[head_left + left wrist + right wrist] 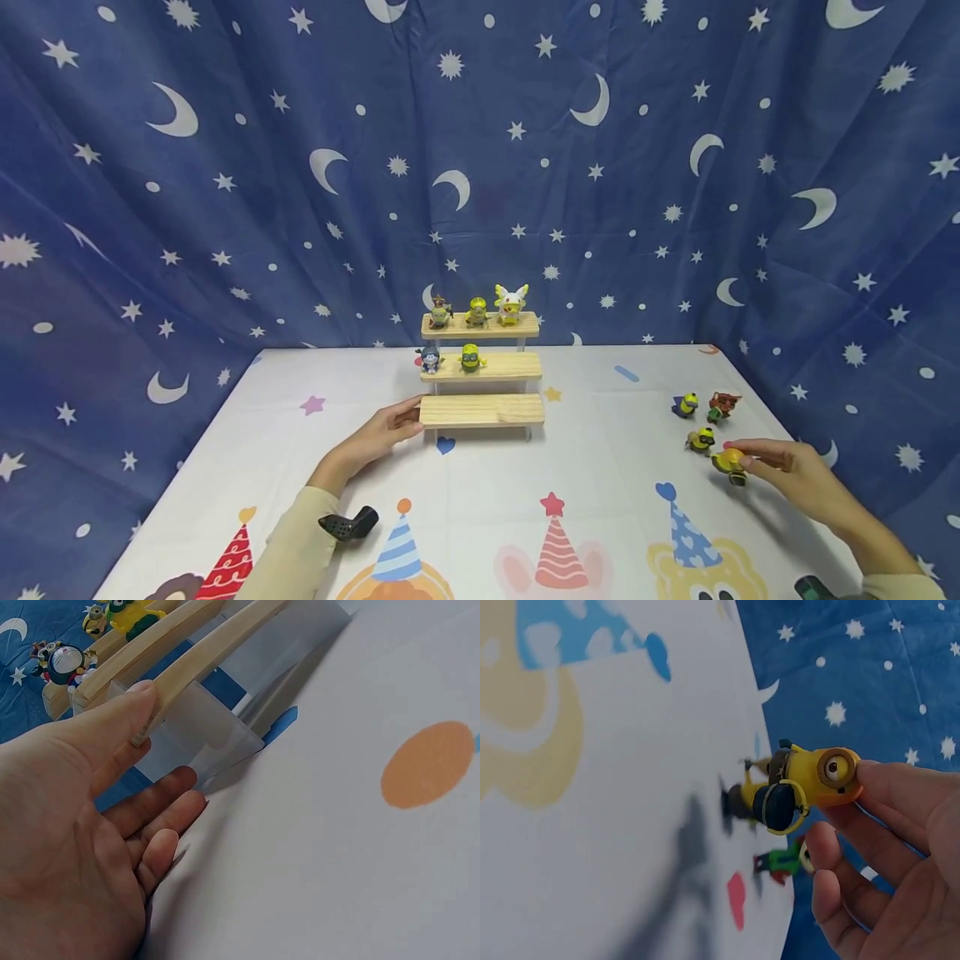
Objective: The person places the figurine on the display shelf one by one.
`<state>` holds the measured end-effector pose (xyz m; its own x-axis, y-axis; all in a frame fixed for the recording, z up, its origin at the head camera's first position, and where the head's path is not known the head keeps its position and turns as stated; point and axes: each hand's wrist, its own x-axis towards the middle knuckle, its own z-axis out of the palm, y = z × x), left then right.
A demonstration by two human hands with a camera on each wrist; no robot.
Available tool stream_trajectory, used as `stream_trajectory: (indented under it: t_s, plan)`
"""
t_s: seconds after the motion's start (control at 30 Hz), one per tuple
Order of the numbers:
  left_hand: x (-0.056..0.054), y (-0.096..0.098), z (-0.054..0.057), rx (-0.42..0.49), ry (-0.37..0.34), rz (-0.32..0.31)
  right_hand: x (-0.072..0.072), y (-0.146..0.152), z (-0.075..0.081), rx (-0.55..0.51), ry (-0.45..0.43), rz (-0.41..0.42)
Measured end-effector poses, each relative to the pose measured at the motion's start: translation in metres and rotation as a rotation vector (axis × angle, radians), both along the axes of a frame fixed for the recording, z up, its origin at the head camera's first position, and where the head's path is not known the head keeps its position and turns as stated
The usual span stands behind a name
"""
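Observation:
My right hand point(798, 479) pinches a yellow one-eyed minion figure point(810, 778) by its head, between thumb and fingertips. The figure hangs tilted above the white table, its shadow falling below. Close by stand a goggled yellow figure point(701, 440), a blue-and-yellow figure point(685, 405) and a reddish-brown figure with green clothing point(722, 407). At the left end of a three-step wooden display stand point(480, 410), my left hand point(82, 795) grips the lowest plank, thumb on the top edge and index finger against the end. The other left fingers are loosely bent beside the clear support.
The top step carries a crowned figure point(440, 313), a yellow figure point(477, 312) and a white-eared figure point(511, 306). A dark-blue figure point(430, 360) and a green-and-yellow figure point(470, 358) stand on the middle step. A blue starry curtain point(480, 150) rises behind the printed tablecloth point(600, 433).

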<state>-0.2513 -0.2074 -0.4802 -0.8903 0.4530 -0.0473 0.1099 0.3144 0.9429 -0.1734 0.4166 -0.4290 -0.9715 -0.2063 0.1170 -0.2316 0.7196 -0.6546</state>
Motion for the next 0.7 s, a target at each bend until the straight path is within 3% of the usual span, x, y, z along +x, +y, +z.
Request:
stream_trajectory:
  t_s: [0.53, 0.7]
  plan:
    - [0.001, -0.001, 0.001, -0.001, -0.019, 0.003, -0.025, -0.047, 0.01, -0.112, 0.074, -0.002]
    - [0.001, -0.001, 0.002, 0.01, -0.016, -0.002, -0.037, -0.06, 0.016, -0.14, 0.083, 0.047]
